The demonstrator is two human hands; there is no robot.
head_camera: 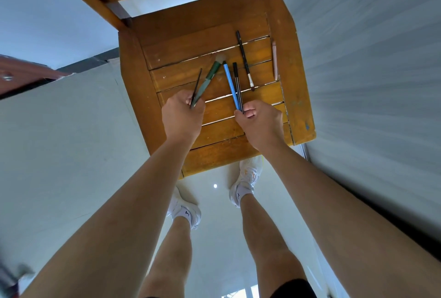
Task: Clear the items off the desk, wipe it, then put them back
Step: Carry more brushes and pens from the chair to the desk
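Gripping green fluffy-tipped brush (208,79), slim blue pen (230,86)

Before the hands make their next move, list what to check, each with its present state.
1. Left hand grip on the green-handled brush and thin dark stick: ok, fingers curled round both.
2. Right hand grip on the blue pen and black pen: ok, both held at their near ends.
3. Thin paintbrush and pink pencil settled on the chair seat: ok, lying flat, apart from each other.
4. Thin paintbrush safe from the slat gaps: ok, it lies across them.
5. Far ends of the held items touching the seat: cannot tell.
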